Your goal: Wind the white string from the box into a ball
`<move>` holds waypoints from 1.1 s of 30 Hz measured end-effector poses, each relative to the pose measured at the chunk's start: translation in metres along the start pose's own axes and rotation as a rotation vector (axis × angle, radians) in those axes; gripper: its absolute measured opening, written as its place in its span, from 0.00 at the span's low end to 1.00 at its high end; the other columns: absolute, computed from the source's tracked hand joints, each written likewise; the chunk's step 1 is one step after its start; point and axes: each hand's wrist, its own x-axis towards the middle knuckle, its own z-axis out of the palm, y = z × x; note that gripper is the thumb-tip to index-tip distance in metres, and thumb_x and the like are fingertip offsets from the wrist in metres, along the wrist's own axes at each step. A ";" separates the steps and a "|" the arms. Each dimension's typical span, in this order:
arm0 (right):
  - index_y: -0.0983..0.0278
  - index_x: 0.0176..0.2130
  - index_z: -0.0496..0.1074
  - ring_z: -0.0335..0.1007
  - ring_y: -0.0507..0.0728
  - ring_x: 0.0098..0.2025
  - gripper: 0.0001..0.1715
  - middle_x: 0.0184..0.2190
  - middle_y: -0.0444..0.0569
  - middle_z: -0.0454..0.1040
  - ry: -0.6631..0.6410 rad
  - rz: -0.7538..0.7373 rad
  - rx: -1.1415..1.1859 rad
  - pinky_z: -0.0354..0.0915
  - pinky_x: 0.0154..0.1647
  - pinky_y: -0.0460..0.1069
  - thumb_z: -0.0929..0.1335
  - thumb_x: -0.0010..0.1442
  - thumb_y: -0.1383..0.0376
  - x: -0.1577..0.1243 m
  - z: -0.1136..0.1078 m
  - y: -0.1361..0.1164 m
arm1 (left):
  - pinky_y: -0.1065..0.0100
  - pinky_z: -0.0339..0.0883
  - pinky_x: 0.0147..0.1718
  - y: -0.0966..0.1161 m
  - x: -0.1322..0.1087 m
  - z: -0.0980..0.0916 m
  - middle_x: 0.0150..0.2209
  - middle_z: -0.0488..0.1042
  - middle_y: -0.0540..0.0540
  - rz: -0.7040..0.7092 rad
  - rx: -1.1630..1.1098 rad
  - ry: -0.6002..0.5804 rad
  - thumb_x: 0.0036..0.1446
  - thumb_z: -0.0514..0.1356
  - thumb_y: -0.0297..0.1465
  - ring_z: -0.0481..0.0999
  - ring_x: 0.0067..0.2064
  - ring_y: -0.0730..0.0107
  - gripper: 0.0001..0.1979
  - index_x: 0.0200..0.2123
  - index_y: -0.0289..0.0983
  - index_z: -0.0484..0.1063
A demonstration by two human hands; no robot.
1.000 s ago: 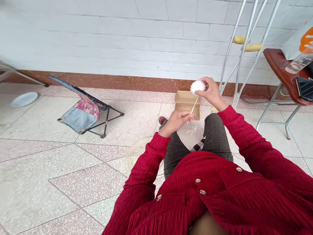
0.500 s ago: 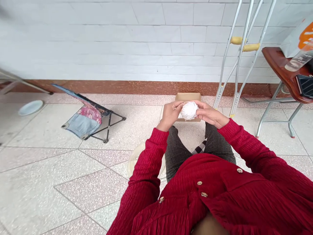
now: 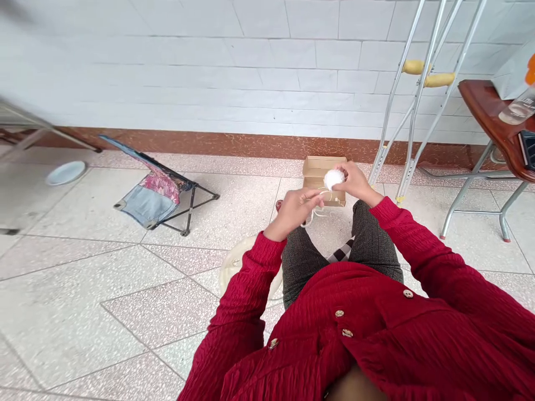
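Note:
A white ball of yarn is gripped by my right hand, above the open cardboard box on the floor. To its left, my left hand pinches the loose white yarn strand between thumb and fingers. Part of that strand runs toward the ball, and loops of it hang below my left fingers. Further small yellowish strands show at the box, too fine to make out well.
A folding chair stands to the left, with a pale round dish beyond it. Metal crutches lean on the wall at right, beside a brown stool bearing a bottle. A cream round stool is beneath me.
My hands have moved apart. The right hand has carried the yarn ball slightly right and up, while the left has moved lower with the strand, uncovering the box.

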 end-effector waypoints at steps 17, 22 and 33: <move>0.59 0.45 0.72 0.74 0.57 0.45 0.26 0.44 0.46 0.77 -0.156 0.064 0.780 0.76 0.45 0.53 0.78 0.46 0.63 -0.008 -0.024 -0.050 | 0.66 0.68 0.43 -0.034 0.020 0.036 0.32 0.81 0.46 -0.058 -0.294 0.004 0.63 0.61 0.43 0.78 0.37 0.66 0.19 0.27 0.35 0.79; 0.57 0.45 0.68 0.71 0.59 0.46 0.26 0.43 0.46 0.74 0.140 -0.031 0.494 0.74 0.44 0.55 0.77 0.48 0.59 0.033 -0.021 -0.020 | 0.69 0.64 0.36 -0.017 0.005 0.036 0.32 0.81 0.48 -0.040 -0.172 -0.149 0.65 0.59 0.40 0.75 0.33 0.70 0.17 0.29 0.36 0.80; 0.62 0.42 0.73 0.68 0.56 0.39 0.28 0.38 0.44 0.72 -0.469 0.171 0.354 0.67 0.43 0.53 0.77 0.38 0.68 -0.018 -0.008 0.001 | 0.67 0.64 0.40 -0.006 0.036 -0.021 0.26 0.77 0.49 0.141 0.150 -0.012 0.63 0.60 0.33 0.74 0.34 0.69 0.16 0.23 0.37 0.78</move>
